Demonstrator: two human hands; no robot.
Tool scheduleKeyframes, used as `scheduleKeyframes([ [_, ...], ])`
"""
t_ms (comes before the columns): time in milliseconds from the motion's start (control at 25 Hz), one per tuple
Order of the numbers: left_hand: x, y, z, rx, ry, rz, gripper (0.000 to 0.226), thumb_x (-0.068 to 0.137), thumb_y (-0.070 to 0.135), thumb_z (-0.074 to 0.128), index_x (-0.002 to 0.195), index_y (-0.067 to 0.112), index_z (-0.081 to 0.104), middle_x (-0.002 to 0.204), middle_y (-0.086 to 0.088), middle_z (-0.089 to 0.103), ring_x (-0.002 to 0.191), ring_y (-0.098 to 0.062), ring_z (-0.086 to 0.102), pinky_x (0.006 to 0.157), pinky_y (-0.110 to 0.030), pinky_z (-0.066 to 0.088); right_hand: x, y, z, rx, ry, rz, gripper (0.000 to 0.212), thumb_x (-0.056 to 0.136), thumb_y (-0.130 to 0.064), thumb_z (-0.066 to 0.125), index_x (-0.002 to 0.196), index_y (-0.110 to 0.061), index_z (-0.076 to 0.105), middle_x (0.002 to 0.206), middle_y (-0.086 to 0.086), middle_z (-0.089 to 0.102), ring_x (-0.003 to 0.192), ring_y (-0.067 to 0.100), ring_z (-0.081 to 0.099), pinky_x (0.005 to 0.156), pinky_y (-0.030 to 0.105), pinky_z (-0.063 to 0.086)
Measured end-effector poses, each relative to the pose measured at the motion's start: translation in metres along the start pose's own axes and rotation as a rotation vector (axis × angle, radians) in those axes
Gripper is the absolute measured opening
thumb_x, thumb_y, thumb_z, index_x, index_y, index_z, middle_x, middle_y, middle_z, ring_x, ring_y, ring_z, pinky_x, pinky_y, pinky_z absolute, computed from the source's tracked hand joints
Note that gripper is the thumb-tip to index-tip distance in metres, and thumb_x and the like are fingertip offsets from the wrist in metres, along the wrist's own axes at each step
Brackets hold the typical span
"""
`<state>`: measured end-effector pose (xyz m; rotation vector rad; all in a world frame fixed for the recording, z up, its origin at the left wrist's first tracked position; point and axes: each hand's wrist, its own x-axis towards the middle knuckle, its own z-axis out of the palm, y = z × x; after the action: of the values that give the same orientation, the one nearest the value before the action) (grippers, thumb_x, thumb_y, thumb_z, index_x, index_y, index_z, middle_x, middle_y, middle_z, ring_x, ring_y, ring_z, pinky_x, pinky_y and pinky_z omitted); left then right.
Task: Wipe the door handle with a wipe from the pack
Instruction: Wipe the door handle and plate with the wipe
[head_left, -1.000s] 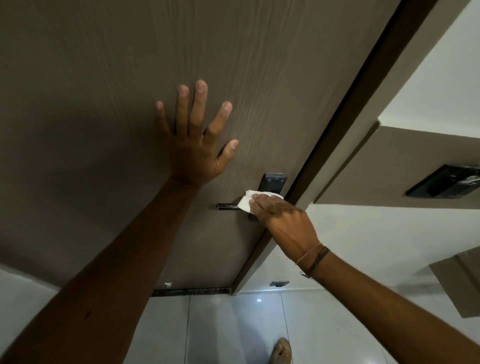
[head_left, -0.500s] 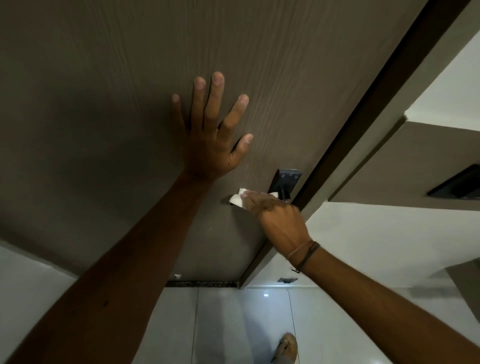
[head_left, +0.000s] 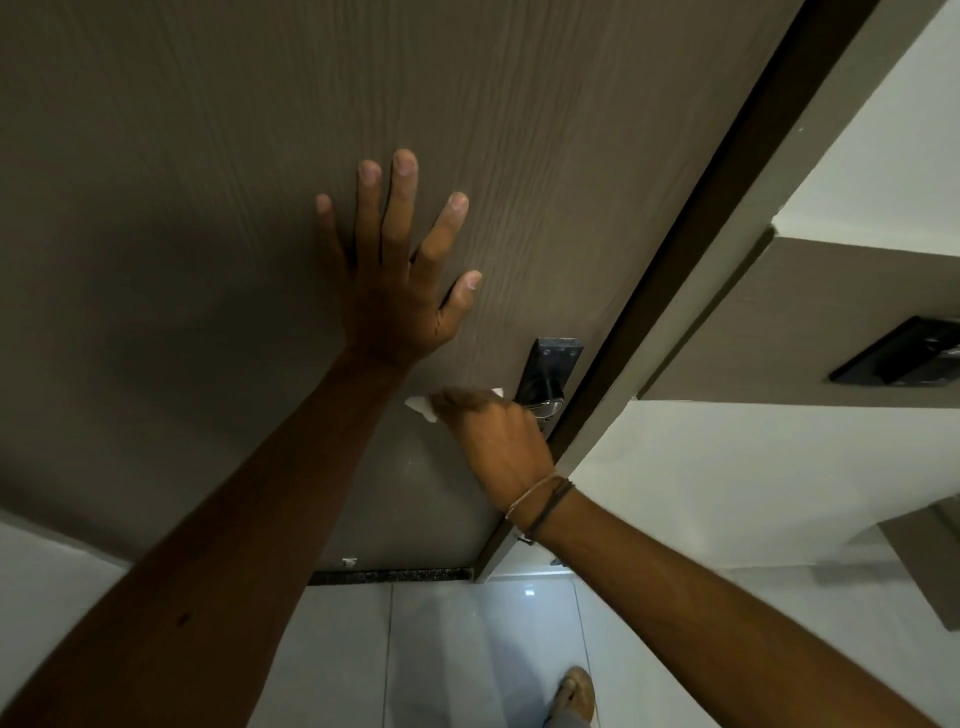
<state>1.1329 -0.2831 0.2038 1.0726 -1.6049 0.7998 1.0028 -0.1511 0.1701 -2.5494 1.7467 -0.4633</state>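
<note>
**Right hand closed on the wipe at the door handle, left palm flat on the door**

From the head camera I look steeply along the grey-brown wood-grain door (head_left: 208, 156), which fills the upper left and centre of the frame. My left hand (head_left: 400, 280) lies flat against its face, centre frame, with fingers spread wide and thumb out to the right; its grip is apart and holds nothing.

Just below and to the right of it, my right hand (head_left: 493, 436) is curled shut on the white crumpled wipe (head_left: 422, 406). A blurred corner of the wipe sticks out to the left of the knuckles, and a smaller white bit shows above them. A thin cord bracelet (head_left: 537, 503) circles that wrist.

The hand sits over the door handle, so I cannot see most of the lever. What shows is the black rectangular metal backplate (head_left: 550, 366) with screws at its top corners, standing just right of the knuckles, and a short shiny metal part of the handle (head_left: 548, 408) touching the hand at the plate's lower end. The dark brown door frame (head_left: 691, 249) runs diagonally just right of the plate.

At the bottom of the frame lies the pale glossy tiled floor (head_left: 441, 665), with a foot in a tan sandal (head_left: 576, 693) at the lower edge. I see no pack of wipes.
</note>
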Motion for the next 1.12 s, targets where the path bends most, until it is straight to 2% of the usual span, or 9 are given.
scheduleKeyframes([
  [80,0.0,-0.001,0.002,-0.012,0.009,-0.003,0.07,0.098,0.056,0.056,0.158,0.028,0.034,0.162,-0.02,0.029,0.155,-0.041,0.018,0.132,-0.058,-0.006,-0.006,0.011,-0.007,-0.099,-0.013,-0.059,0.034,0.099,-0.026,0.053,0.128,-0.011,0.062,0.119,0.017,0.07,0.103,0.036,0.069,0.075,0.046,0.062],
  [200,-0.003,-0.003,0.005,-0.007,0.029,0.002,0.075,0.098,0.056,0.058,0.162,0.031,0.03,0.166,-0.018,0.026,0.161,-0.036,0.01,0.132,-0.058,-0.007,-0.023,0.041,-0.022,-0.342,-0.023,0.0,0.051,0.083,-0.015,0.079,0.131,-0.009,0.061,0.117,0.019,0.071,0.1,0.038,0.071,0.068,0.044,0.064],
  [360,-0.004,-0.004,0.007,-0.021,0.044,-0.001,0.082,0.098,0.057,0.056,0.167,0.035,0.019,0.168,-0.015,0.022,0.167,-0.025,-0.005,0.132,-0.059,-0.006,-0.007,0.005,0.002,-0.169,0.132,-0.043,0.025,0.09,-0.015,0.07,0.115,-0.01,0.069,0.101,0.014,0.074,0.085,0.032,0.072,0.056,0.036,0.059],
  [440,-0.006,-0.004,0.007,-0.024,0.049,-0.011,0.082,0.098,0.057,0.056,0.167,0.035,0.018,0.168,-0.016,0.022,0.167,-0.028,-0.002,0.132,-0.059,-0.006,-0.012,0.017,0.006,-0.091,0.197,-0.099,0.029,0.094,-0.016,0.055,0.12,-0.011,0.066,0.108,0.017,0.074,0.093,0.035,0.072,0.064,0.04,0.062],
  [600,-0.007,-0.006,0.01,-0.005,0.047,0.014,0.086,0.097,0.057,0.058,0.168,0.036,0.014,0.17,-0.013,0.018,0.164,-0.036,0.008,0.132,-0.059,-0.006,-0.05,0.081,0.004,-0.22,0.266,-0.078,0.061,0.07,-0.001,0.087,0.127,-0.002,0.066,0.129,0.022,0.067,0.119,0.039,0.064,0.096,0.052,0.054],
  [760,-0.008,-0.005,0.009,-0.001,0.035,0.016,0.078,0.098,0.057,0.056,0.165,0.033,0.024,0.17,-0.014,0.018,0.159,-0.039,0.014,0.132,-0.06,-0.007,-0.057,0.075,0.024,0.057,0.449,0.174,0.06,0.077,0.011,0.079,0.132,-0.005,0.064,0.142,0.016,0.06,0.127,0.032,0.059,0.101,0.042,0.051],
  [920,-0.006,-0.003,0.005,0.036,0.033,0.011,0.071,0.098,0.057,0.053,0.159,0.028,0.031,0.166,-0.017,0.026,0.158,-0.038,0.015,0.133,-0.058,-0.005,-0.052,0.052,0.035,0.407,0.639,0.499,0.045,0.088,-0.002,0.075,0.131,-0.008,0.066,0.137,0.011,0.064,0.117,0.025,0.066,0.101,0.028,0.051],
  [1000,-0.004,-0.002,0.001,0.039,0.04,0.018,0.071,0.098,0.057,0.054,0.159,0.028,0.031,0.166,-0.018,0.028,0.161,-0.037,0.013,0.133,-0.058,-0.003,-0.046,0.037,0.035,0.572,0.727,0.693,0.039,0.091,-0.01,0.073,0.129,-0.009,0.066,0.128,0.011,0.07,0.11,0.023,0.069,0.094,0.008,0.047],
  [1120,-0.003,-0.002,-0.004,0.053,0.035,0.002,0.078,0.097,0.057,0.06,0.162,0.028,0.03,0.168,-0.017,0.027,0.167,-0.03,0.002,0.133,-0.06,0.0,-0.038,0.021,0.031,0.86,0.84,0.958,0.036,0.093,-0.016,0.071,0.128,-0.01,0.068,0.119,0.01,0.075,0.105,0.021,0.07,0.079,0.003,0.047],
])
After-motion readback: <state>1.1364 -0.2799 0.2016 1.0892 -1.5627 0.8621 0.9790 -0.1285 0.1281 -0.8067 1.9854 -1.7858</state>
